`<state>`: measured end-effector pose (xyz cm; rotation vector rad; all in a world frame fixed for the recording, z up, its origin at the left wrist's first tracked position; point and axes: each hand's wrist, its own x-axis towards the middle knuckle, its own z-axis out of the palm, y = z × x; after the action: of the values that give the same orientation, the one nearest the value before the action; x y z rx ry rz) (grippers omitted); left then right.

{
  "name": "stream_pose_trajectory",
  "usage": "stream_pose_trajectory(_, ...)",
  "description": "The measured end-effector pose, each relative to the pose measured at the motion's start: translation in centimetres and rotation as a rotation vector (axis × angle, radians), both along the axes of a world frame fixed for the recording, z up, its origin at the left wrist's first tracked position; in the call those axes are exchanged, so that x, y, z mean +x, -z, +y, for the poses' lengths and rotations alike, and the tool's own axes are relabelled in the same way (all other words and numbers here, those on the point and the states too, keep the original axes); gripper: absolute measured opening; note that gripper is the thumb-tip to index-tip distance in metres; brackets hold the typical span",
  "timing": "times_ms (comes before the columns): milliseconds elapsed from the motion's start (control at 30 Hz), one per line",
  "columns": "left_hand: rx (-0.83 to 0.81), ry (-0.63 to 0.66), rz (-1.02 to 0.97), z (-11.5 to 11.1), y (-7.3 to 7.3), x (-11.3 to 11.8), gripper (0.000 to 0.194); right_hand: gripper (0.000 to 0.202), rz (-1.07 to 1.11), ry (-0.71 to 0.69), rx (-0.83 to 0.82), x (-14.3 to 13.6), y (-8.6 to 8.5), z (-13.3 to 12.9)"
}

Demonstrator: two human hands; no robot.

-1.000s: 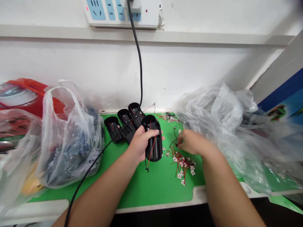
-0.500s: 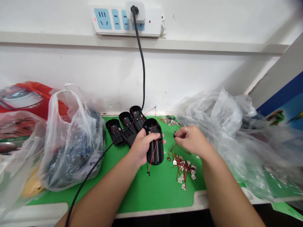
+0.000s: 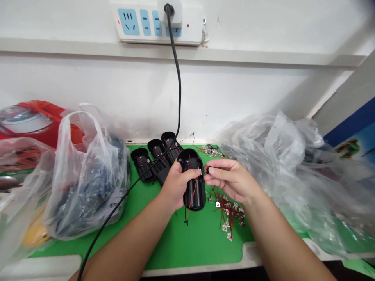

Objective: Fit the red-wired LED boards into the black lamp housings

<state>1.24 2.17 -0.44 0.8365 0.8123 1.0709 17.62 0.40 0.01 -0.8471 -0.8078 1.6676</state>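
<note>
My left hand (image 3: 179, 183) is closed round a black plastic housing (image 3: 195, 195), its thumb pressing near a small white part at the side. Red wires run over the housing, and a thin lead with a small black end hangs below it. Just to the right, my right hand (image 3: 225, 177) pinches a small black part (image 3: 208, 170) close to the housing's edge; its exact kind is too small to tell. Below that hand lies a pile of red wires with small white metal tabs (image 3: 230, 212). Several similar black housings (image 3: 143, 164) lie behind my left hand.
A black cable (image 3: 178, 89) drops from the power strip (image 3: 158, 27) and crosses the housings and my left forearm. Plastic bags (image 3: 88, 183) stand at left; clear plastic (image 3: 278, 168) lies at right. More small metal parts (image 3: 212, 150) lie by the wall on the green tabletop (image 3: 175, 246).
My right hand has moved up and left from the small parts to the housing's side, carrying a small black part. The housing in my left hand has turned slightly and shifted a little down.
</note>
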Motion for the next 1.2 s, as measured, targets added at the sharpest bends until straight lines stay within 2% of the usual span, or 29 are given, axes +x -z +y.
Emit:
stream_pose_trajectory(233,0.014,-0.009,0.02,0.1,0.1,0.0,0.032,0.024,-0.057,-0.013,0.023,-0.5,-0.1,-0.2)
stream_pose_trajectory(467,0.031,-0.023,0.028,0.2,0.2,0.0,0.037,0.027,-0.117,0.079,0.009,-0.8,-0.3,-0.2)
stream_pose_trajectory(767,0.197,-0.03,0.08,0.5,0.4,0.0,0.055,0.026,-0.18,0.101,0.012,-1.0,-0.5,-0.4)
stream_pose_trajectory(967,0.243,-0.049,0.119,0.4,0.6,0.0,0.055,0.027,-0.247,0.125,0.034,-1.0,0.1,-0.3)
stream_pose_trajectory(1100,0.205,-0.096,0.144,0.5,0.7,0.1,0.051,0.023,-0.441,0.144,0.15,-1.8,0.4,-0.6)
stream_pose_trajectory(1200,0.196,-0.15,0.147,0.7,0.8,0.0,0.047,0.024,-0.694,0.214,0.391,-3.1,0.5,-1.2)
